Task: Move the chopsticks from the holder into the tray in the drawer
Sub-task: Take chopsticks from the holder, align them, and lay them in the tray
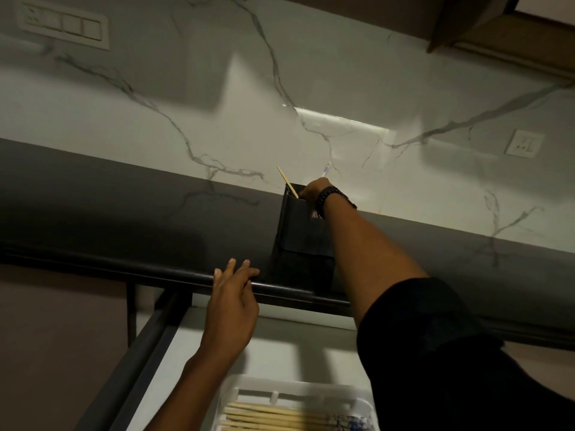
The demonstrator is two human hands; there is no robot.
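R hand (314, 189) reaching into black holder (303, 225) on counter (124, 213) w/ one chopstick (287, 181) poking out, finger state hidden; L hand (231, 301) flat, fingers released on counter edge; other chopsticks (267, 415) lying in tray (367, 409) in open drawer (280, 353) below

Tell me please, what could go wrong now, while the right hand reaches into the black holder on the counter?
1. The holder is tall and narrow; the right hand pulling inside its top could tip it, since the left hand rests on the counter edge, not on the holder.
2. One chopstick leans out at the far corner; it may be knocked out.
3. The tray in the drawer lies far below, so carried chopsticks could drop.
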